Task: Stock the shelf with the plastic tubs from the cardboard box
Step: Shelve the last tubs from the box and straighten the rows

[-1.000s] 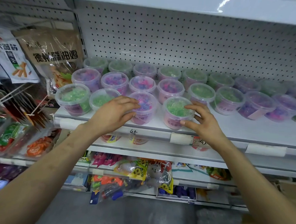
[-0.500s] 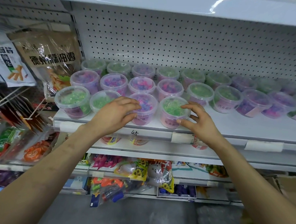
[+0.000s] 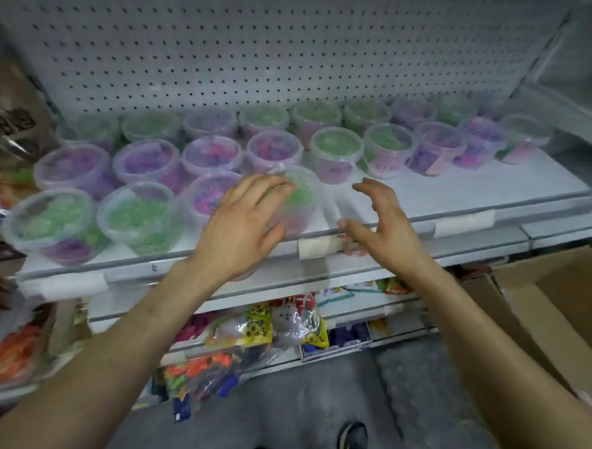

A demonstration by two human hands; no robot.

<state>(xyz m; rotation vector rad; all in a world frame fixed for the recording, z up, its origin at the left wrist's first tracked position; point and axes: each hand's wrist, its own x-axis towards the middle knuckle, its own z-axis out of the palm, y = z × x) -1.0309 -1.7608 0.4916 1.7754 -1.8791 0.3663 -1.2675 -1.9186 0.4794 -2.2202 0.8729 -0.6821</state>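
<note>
On the shelf [image 3: 461,193], lidded tubs [image 3: 140,214] hold green or purple pieces.

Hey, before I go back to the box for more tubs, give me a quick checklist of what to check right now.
1. Right hand free: ok, it holds nothing and touches nothing.
2. Left hand free: not ok, its fingers lie across the front green tub.
3. Front green tub upright: ok, though blurred.
4. Room on the shelf right of that tub: ok, bare white surface there.
5. Stock left in the cardboard box: cannot tell, its contents do not show.
</note>
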